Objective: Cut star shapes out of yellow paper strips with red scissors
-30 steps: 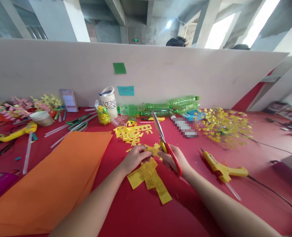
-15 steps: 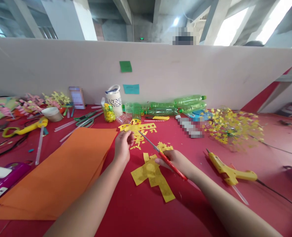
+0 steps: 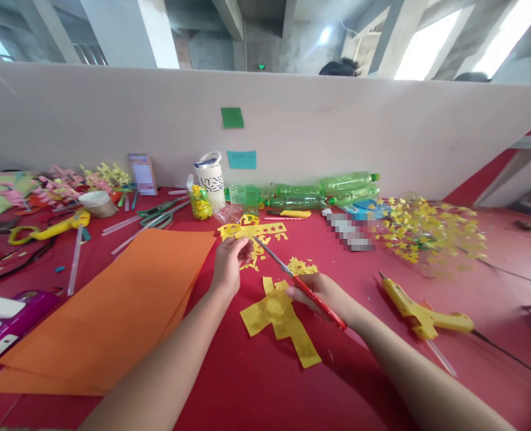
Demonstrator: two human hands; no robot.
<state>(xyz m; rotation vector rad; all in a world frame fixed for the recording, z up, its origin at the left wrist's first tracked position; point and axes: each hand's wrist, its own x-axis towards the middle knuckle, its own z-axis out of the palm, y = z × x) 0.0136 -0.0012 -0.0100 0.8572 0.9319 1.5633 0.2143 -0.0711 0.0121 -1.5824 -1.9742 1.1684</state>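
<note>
My right hand [image 3: 325, 293] grips red-handled scissors [image 3: 308, 290], their blades pointing forward and left. The blade tips come close to the fingertips of my left hand [image 3: 229, 263], which is closed in a pinch. Yellow paper shows at those fingertips, but its outline blends with the yellow cut-out scraps [image 3: 272, 228] behind, some with star-shaped holes. A small pile of yellow paper stars [image 3: 300, 266] lies just beyond my right hand. Nearer me, several yellow paper strips [image 3: 303, 341] overlap on the red table.
Orange sheets [image 3: 112, 311] cover the table at left. A yellow glue gun [image 3: 420, 314] with a cord lies at right, below a spray of yellow stars [image 3: 422, 233]. Green plastic bottles [image 3: 301, 200], a white tumbler [image 3: 210, 179] and a yellow cutter knife [image 3: 296, 214] are along the partition.
The whole view has shifted slightly, with things appearing a little further right. Both hands keep nearly the same pose, and the scissors remain at the left fingertips.
</note>
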